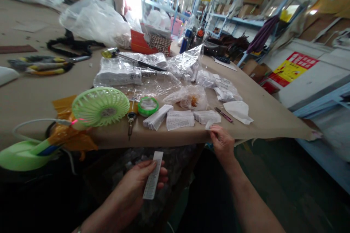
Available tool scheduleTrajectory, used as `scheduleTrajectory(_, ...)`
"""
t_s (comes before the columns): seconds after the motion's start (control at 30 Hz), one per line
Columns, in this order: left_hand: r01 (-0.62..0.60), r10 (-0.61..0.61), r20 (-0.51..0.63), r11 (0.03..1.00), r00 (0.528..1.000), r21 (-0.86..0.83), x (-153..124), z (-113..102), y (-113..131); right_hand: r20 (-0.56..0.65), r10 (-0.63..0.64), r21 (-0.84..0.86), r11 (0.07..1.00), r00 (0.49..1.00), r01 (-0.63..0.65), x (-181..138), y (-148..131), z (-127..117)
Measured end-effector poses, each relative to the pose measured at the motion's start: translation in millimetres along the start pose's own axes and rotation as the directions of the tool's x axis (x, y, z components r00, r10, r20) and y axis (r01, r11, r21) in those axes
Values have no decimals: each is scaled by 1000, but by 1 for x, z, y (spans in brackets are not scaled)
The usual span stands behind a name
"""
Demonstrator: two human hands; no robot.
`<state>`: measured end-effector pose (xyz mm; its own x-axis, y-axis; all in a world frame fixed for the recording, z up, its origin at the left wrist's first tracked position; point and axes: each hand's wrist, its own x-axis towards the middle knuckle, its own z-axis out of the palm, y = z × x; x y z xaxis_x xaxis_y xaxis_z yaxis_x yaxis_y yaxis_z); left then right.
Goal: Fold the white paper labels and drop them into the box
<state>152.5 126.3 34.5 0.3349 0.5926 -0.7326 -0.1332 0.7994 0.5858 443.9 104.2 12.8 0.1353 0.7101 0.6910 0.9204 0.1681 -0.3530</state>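
My left hand, below the table edge, grips a narrow white label strip with small printed text between thumb and fingers. At the table's front edge, my right hand pinches a small white label; its fingertips partly cover it. Just behind that hand lies a fanned pile of printed labels. To its left are a second label pile and a slanted label stack. A pink and dark pen rests right of the piles.
A green fan is taped to the table edge. Beside it are a screwdriver-like tool and a round green tub. Behind sit a clear bag with orange bits, plastic-wrapped label bundles, a hammer-like tool and yellow-handled pliers.
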Motion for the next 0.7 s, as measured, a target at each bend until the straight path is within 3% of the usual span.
scheduleTrajectory(0.1,-8,9,40,1000,999,-24,-1,3,1,-65,115,181,978,991,-101,-2,-21,-1)
scheduleTrajectory(0.17,-7,9,61,999,998,-43,-3,7,3,-31,99,346,934,995,-82,-6,-50,2)
scheduleTrajectory(0.27,-17,29,127,995,991,-101,-8,10,5,115,-171,524,847,979,86,-14,-99,11)
scheduleTrajectory(0.37,-77,119,181,972,976,-221,-10,8,5,203,-451,546,789,869,282,-23,-134,24)
scheduleTrajectory(0.43,-111,156,135,949,979,-294,-10,4,4,216,-520,524,776,827,351,-29,-145,33)
scheduleTrajectory(0.7,-138,160,30,923,987,-360,-10,-7,2,252,-567,506,768,784,393,-32,-151,45)
